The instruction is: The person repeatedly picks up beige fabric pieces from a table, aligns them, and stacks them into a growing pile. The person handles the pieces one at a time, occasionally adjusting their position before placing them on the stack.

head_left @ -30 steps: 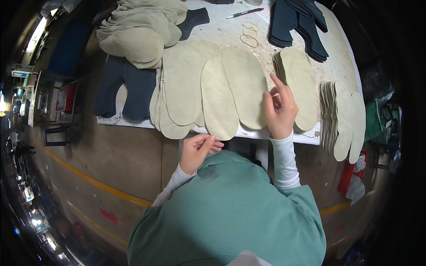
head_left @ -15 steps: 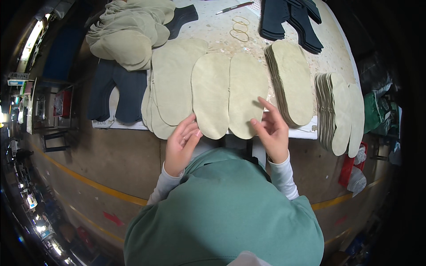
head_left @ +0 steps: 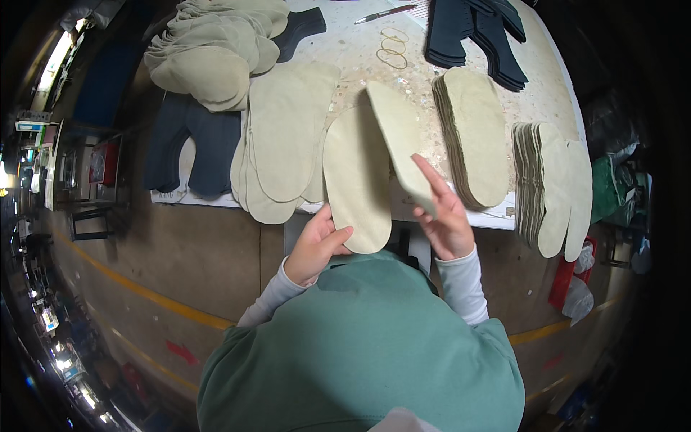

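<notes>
Left hand [head_left: 313, 243] pinches an oval piece [head_left: 356, 176] overhanging the table edge [head_left: 497, 218]; right hand [head_left: 448, 225] grips a tilted piece [head_left: 402, 129].

Tabletop [head_left: 435, 140] gap between tilted beige piece [head_left: 397, 137] and thick stack [head_left: 476, 137], overlapping pieces [head_left: 288, 137] obstructing left

A beige insole-shaped piece [head_left: 358, 180] hides the fingertips of the left hand [head_left: 311, 246]. A second, tilted piece [head_left: 397, 137] blurs beside the right hand [head_left: 450, 229]. The upper edge crops the navy cut-outs [head_left: 448, 36].
</notes>
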{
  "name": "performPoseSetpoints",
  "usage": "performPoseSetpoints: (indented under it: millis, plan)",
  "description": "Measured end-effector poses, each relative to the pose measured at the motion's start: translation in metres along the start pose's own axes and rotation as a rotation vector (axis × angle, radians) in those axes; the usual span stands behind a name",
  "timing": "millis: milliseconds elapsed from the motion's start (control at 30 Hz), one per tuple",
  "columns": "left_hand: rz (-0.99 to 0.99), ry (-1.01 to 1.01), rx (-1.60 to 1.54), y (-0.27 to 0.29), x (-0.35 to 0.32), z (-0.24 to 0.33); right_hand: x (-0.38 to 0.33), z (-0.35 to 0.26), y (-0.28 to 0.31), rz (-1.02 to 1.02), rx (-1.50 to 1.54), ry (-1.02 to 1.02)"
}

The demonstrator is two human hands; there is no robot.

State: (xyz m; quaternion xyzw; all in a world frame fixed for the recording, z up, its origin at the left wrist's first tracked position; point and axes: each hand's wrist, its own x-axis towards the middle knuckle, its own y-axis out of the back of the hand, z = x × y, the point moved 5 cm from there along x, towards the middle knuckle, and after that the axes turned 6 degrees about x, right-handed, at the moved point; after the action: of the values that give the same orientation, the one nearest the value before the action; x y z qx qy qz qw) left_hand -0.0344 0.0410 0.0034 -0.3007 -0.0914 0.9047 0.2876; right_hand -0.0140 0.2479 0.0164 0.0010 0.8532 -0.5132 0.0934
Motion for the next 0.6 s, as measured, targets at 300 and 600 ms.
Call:
performPoseSetpoints:
  millis: [300,600]
  plan:
    - [0.021,0.032,-0.004,-0.007,-0.004,0.002,-0.002,0.036,-0.024,-0.085,-0.743,-0.002]
    - [-0.031,-0.015,-0.028,-0.005,-0.003,-0.004,-0.007,0.034,-0.024,-0.048,-0.918,-0.016]
